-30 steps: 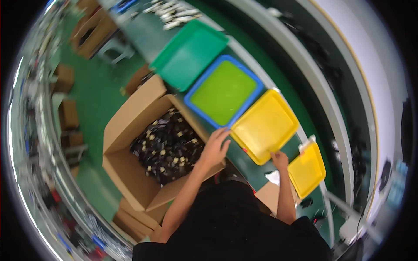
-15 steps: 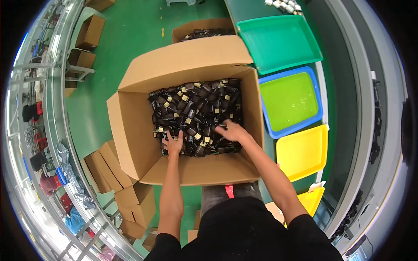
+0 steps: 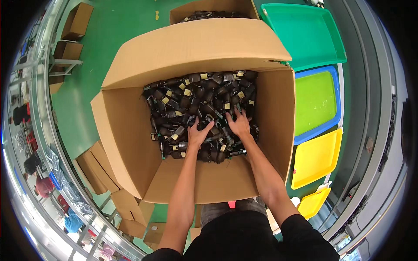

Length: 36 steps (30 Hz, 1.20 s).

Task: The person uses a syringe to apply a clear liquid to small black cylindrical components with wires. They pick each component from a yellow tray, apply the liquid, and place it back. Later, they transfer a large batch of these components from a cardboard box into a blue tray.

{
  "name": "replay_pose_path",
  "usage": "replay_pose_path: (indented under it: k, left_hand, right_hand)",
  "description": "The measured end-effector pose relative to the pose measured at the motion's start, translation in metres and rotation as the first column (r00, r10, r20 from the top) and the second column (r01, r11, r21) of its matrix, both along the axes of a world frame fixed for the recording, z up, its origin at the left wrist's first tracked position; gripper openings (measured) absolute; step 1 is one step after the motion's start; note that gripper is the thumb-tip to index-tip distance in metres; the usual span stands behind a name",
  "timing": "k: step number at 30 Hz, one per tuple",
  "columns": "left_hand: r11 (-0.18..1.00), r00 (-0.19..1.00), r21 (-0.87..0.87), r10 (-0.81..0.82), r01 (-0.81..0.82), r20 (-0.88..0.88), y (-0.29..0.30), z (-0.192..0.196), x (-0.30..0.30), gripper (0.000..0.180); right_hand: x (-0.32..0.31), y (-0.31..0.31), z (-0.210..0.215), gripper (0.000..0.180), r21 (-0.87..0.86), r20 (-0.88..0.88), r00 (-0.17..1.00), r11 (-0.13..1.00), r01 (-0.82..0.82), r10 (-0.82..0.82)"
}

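A large cardboard box (image 3: pixel 220 182) stands in front of me, its flaps folded outward. Inside lies a heap of small dark parts (image 3: pixel 191 98), many with a pale yellow square on them; their exact kind is too small to tell. Both my hands reach down into this heap. My left hand (image 3: pixel 198 135) rests near its middle with thumb and fingers apart, touching the parts. Just to the right, my right hand (image 3: pixel 239 126) lies on the heap with fingers spread, its fingertips partly among the parts. Neither hand visibly grips a part.
Along the right side are a green tray (image 3: pixel 305 37), a blue-rimmed tray (image 3: pixel 335 93) with a yellow-green inside, and yellow trays (image 3: pixel 317 158). Another box (image 3: pixel 213 6) of dark parts stands beyond mine. Cardboard boxes (image 3: pixel 130 209) and a metal-framed bench (image 3: pixel 56 139) are at left.
My left hand has moved right and my right hand has shifted slightly, bringing them closer together in the heap. The box appears larger, as my view has come nearer.
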<state>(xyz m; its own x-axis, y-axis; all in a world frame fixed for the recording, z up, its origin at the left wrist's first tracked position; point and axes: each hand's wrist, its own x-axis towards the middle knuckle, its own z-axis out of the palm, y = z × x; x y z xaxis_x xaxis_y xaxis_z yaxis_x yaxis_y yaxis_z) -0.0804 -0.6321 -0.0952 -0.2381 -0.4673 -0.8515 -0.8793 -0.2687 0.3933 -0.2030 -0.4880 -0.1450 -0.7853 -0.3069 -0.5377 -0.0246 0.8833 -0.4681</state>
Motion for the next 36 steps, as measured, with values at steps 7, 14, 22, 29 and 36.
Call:
replay_pose_path:
  k: [7,14,22,29,36]
  left_hand:
    - [0.924,0.963,0.274,0.248,-0.267,0.102,-0.002,0.017,-0.030,0.099]
    - [0.975,0.974,-0.068,0.208,-0.214,-0.086,0.033,-0.024,-0.013,0.082]
    - [0.734,0.620,0.251,0.672,-0.631,-0.405,0.040,0.051,-0.013,0.053]
    - [0.815,0.602,0.182,0.538,-0.550,-0.589,0.051,0.215,-0.049,0.049]
    - [0.994,0.580,-0.102,-0.064,-0.032,-0.812,0.141,0.312,-0.194,0.041]
  right_hand:
    - [0.014,0.006,-0.012,0.058,-0.108,0.110,0.992,0.991,0.073,-0.061]
    - [0.018,-0.005,0.021,0.056,-0.174,0.235,0.972,0.982,0.068,-0.026]
    - [0.033,-0.035,0.101,0.039,-0.438,0.243,0.968,0.885,0.160,-0.054]
    - [0.011,-0.018,0.241,0.037,-0.689,0.149,0.983,0.702,0.181,-0.108]
    - [-0.099,0.088,0.355,0.028,-0.873,0.115,0.817,0.334,0.354,-0.566]
